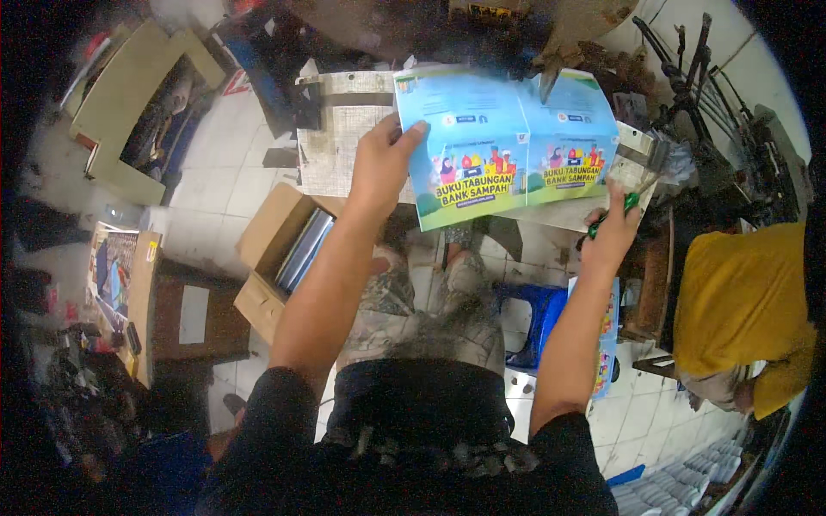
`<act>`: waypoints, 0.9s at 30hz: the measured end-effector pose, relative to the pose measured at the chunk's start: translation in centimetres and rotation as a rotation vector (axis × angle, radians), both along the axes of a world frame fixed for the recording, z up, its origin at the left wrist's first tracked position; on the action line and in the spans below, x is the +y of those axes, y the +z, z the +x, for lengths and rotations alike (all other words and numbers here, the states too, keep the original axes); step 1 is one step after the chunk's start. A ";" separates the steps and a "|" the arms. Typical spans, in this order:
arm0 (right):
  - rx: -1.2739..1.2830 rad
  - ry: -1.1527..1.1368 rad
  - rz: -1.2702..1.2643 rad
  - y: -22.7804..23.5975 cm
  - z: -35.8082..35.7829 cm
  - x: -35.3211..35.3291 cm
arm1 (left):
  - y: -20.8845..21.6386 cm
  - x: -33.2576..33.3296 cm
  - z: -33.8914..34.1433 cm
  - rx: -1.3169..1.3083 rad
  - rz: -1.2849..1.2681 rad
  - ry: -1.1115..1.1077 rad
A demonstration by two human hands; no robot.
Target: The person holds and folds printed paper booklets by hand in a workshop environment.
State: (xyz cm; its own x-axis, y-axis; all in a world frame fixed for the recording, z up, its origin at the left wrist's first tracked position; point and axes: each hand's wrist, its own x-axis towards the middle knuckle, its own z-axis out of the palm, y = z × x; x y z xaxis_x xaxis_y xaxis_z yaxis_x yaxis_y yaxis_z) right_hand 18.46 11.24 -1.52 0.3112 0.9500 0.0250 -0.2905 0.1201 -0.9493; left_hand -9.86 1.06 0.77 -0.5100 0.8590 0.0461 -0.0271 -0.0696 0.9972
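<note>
Left hand pinches a rectangular blue-green paper sheet, likely light, bendy, best edge-held; right hand, at its lower right, clasps green-handled scissors.

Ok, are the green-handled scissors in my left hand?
No, your right hand holds the green-handled scissors, while your left hand holds the printed sheet by its left edge.

The left hand holds a printed sheet (mostly blue), the right hand green-handled scissors.
</note>
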 end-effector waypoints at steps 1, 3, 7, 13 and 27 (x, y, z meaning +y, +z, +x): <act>-0.030 0.047 0.023 0.4 0.1 0.7 | 0.1 0.2 0.0 0.018 0.032 0.016; -0.066 0.091 0.037 0.9 0.5 2.0 | -0.2 0.9 -0.5 0.030 0.054 0.030; -0.214 0.234 0.094 1.7 0.3 3.5 | 0.1 1.4 -1.2 0.025 0.068 -0.004; -0.366 0.030 0.147 2.3 1.0 4.6 | 0.4 1.8 -0.5 -0.024 0.083 0.021; -0.523 0.207 0.055 2.7 1.2 5.0 | 0.0 1.9 -1.4 0.014 0.041 0.036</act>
State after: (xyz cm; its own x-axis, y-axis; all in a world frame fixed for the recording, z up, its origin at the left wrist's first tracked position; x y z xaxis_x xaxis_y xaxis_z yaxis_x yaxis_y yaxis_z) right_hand 19.70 16.23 1.21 0.0509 0.9829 0.1770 0.1946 0.1641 -0.9671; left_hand -11.25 2.93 0.81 -0.5399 0.8371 0.0880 -0.0096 -0.1107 0.9938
